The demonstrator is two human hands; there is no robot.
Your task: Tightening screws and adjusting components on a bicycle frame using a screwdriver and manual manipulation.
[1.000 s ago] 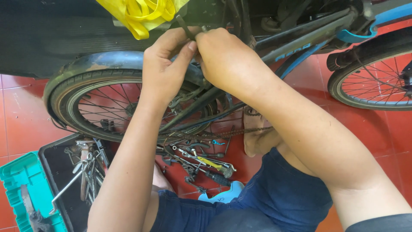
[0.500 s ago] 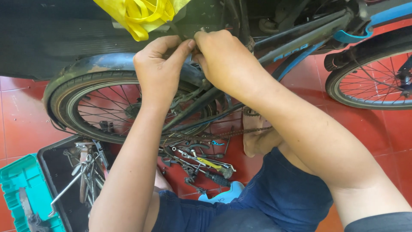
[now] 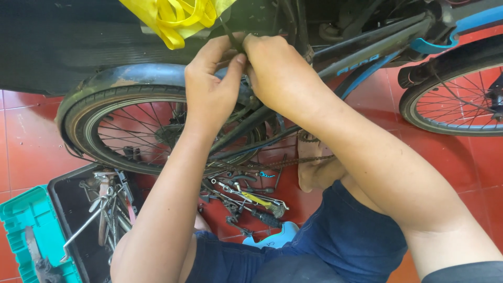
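Observation:
Both my hands are raised to the underside of a bicycle's black rear rack (image 3: 78, 47), above the rear wheel (image 3: 152, 131). My left hand (image 3: 212, 91) pinches something small and dark between thumb and fingers. My right hand (image 3: 275, 68) meets it, fingers curled over the same spot. What they hold is hidden between the fingertips; a thin black strap or cable (image 3: 229, 31) rises from there. A yellow plastic bag (image 3: 175, 18) hangs just above the hands. The black and blue frame (image 3: 367, 55) runs to the right.
A second wheel (image 3: 456, 94) stands at the right. An open teal and black toolbox (image 3: 57, 225) with wrenches sits at the lower left. Loose tools (image 3: 246, 196) lie on the red tiled floor (image 3: 31, 152) by my bare foot (image 3: 314, 170) and the chain (image 3: 293, 161).
My hands stay together at the same spot under the rack; the left thumb and fingers have shifted slightly against the right hand. The view has barely moved.

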